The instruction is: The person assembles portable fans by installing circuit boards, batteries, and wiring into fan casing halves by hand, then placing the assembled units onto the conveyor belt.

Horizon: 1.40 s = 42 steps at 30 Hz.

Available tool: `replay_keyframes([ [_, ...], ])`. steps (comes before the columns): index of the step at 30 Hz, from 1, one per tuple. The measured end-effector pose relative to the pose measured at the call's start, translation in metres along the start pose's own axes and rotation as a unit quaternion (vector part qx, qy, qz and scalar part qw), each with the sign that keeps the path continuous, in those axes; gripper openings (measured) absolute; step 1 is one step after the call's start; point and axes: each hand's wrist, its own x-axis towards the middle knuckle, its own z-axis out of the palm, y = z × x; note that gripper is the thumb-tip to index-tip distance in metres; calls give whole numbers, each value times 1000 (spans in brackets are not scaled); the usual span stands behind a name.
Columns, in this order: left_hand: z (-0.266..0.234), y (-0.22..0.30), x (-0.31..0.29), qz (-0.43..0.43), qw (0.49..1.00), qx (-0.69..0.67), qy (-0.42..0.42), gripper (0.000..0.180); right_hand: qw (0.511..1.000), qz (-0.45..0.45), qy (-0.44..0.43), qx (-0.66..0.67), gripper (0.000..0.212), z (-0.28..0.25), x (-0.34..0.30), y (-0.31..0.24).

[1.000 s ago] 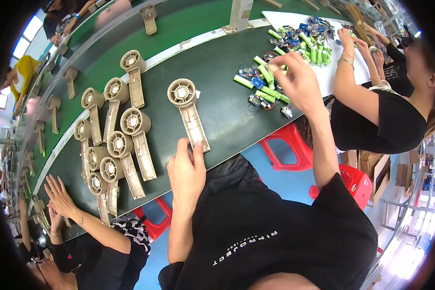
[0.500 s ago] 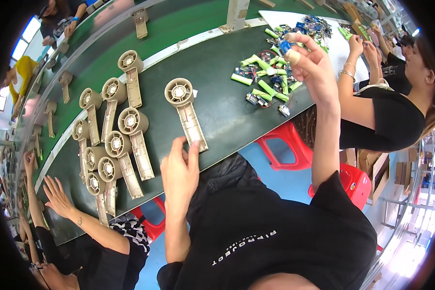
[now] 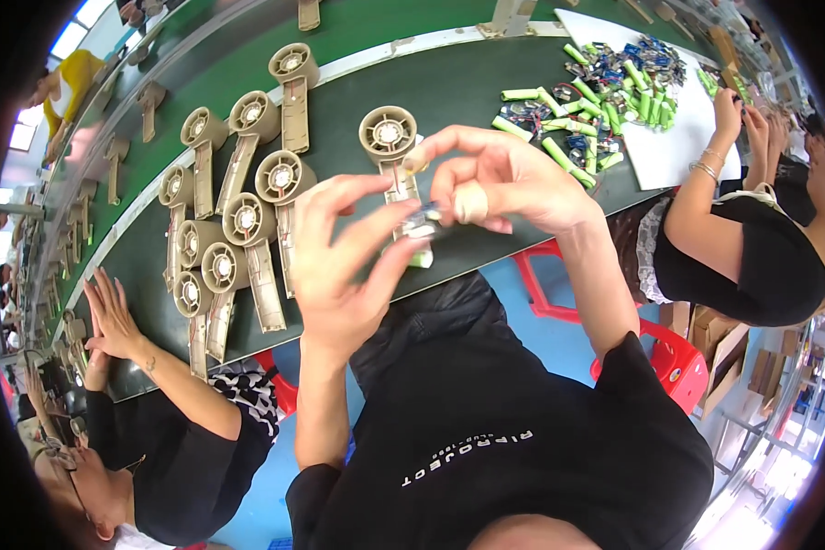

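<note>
Over the table, my left hand (image 3: 339,261) pinches a small blurred circuit board (image 3: 422,223) between thumb and fingers. My right hand (image 3: 522,183) has its thumb and bent fingers at the board's other end, and tan wrapping covers the thumb. A green cylindrical battery cell (image 3: 421,259) shows just below the board; whether the two are joined, I cannot tell. Behind my hands lies a beige fan housing with a handle (image 3: 388,134), its round end facing up and its open handle partly hidden by my fingers.
Several similar beige fan housings (image 3: 249,217) lie grouped to the left. At the right, green cells and circuit boards (image 3: 577,119) form a pile reaching onto a white board (image 3: 697,156). Co-workers sit on both sides, one hand (image 3: 110,316) on the dark table. Red stools (image 3: 674,353) stand below.
My right hand has come down and left from its raised place with the board. My left hand has left the fan housing's handle and risen to meet it. The whole view has shifted.
</note>
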Motion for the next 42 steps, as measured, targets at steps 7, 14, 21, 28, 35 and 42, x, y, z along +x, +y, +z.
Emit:
replay_keyframes([
  [7,6,-1,-17,-342,876,-332,78,23,969,-36,145,-197,28,-14,12,37],
  [14,40,-16,-9,-243,968,64,-16,6,953,-55,139,-265,23,-19,24,60],
  [21,40,-18,-1,-312,947,70,-16,11,913,-131,155,-353,18,-9,28,56],
  [28,40,-39,-2,-458,845,-271,61,18,763,-309,183,-537,21,-6,42,76],
  [35,33,-34,4,-489,786,-376,38,16,680,-349,222,-606,20,0,42,77],
  [42,40,-24,-17,-323,931,-166,31,27,683,-380,244,-574,15,-3,44,81],
])
